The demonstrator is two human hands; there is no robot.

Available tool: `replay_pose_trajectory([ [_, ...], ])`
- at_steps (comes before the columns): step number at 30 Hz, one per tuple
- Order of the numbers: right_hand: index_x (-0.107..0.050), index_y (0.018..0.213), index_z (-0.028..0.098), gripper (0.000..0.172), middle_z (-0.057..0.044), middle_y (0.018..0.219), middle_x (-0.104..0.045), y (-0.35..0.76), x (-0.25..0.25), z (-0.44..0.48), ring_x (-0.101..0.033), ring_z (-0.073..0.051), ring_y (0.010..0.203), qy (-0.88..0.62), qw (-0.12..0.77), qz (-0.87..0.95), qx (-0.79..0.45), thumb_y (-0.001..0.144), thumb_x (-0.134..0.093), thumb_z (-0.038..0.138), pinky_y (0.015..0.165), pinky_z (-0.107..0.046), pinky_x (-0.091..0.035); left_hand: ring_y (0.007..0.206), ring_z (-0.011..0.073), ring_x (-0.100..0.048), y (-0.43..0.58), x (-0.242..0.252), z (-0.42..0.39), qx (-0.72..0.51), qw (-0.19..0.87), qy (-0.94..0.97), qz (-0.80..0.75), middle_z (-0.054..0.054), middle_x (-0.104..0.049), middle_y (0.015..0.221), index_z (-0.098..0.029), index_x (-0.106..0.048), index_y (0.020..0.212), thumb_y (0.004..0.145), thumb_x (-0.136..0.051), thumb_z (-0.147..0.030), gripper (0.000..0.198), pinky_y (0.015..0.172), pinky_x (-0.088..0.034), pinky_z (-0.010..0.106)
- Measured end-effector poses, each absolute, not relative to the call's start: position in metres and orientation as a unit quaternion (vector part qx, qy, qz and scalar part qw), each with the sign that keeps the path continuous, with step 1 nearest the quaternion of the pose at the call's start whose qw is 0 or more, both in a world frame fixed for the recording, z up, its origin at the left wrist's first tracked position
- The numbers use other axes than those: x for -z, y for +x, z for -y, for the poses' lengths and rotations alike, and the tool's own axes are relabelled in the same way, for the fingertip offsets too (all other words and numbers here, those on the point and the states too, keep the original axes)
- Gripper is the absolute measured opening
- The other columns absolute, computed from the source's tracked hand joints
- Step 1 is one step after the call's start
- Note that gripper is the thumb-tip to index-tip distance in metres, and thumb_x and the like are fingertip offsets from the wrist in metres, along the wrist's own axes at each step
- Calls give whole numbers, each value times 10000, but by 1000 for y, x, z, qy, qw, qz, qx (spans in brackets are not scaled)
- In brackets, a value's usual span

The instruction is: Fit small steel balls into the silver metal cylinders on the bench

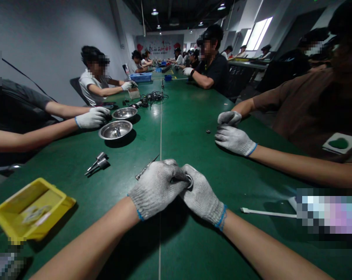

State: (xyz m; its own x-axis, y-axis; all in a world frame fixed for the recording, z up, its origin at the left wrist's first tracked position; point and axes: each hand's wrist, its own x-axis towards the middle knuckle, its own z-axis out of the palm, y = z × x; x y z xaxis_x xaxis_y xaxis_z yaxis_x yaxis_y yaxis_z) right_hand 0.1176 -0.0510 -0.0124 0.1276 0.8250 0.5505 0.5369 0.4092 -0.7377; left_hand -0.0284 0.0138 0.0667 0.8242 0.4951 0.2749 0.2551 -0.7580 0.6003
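My left hand (157, 187) and my right hand (203, 196), both in white knit gloves with blue cuff edging, meet above the green table (190, 256). Between them is a small round metal ring (189, 182), dark in its middle. The left fingers are closed against its near face, and the right hand wraps its far side. Most of the ring is hidden by the gloves, so its exact kind is unclear. Just beyond my left hand a slim metal tool (143, 171), like a small screwdriver, lies on the table.
At left stand a yellow bin (41, 186) with small parts, two metal shafts with thick heads (98, 165), and steel bowls (116, 130). A white cable (269, 212) lies right. Co-workers' gloved hands (236, 138) rest at both sides. Tangled black cables (152, 99) lie farther back.
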Motion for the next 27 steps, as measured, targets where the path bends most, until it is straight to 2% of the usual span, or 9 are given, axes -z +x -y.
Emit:
replay_pose_trajectory([
  [5,-488,759,244,153,7,735,-556,117,13,51,-543,-165,649,-524,528,657,-122,779,-563,112,608,-270,-436,745,151,-663,-26,-70,-12,-180,273,919,-222,7,-726,811,-205,-823,824,880,-723,-128,138,700,-488,261],
  [14,-500,790,241,139,-19,783,-600,117,13,52,-593,-186,709,-519,519,668,-116,796,-571,122,647,-287,-465,741,151,-651,-26,-72,-9,-156,233,935,-218,13,-706,812,-187,-804,803,872,-714,-124,130,705,-484,266],
  [27,-508,798,244,155,-14,783,-599,117,10,53,-588,-185,706,-516,509,679,-117,783,-597,118,640,-285,-471,733,154,-667,-28,-77,-11,-146,264,929,-217,10,-722,802,-212,-823,819,868,-690,-129,164,686,-495,264],
])
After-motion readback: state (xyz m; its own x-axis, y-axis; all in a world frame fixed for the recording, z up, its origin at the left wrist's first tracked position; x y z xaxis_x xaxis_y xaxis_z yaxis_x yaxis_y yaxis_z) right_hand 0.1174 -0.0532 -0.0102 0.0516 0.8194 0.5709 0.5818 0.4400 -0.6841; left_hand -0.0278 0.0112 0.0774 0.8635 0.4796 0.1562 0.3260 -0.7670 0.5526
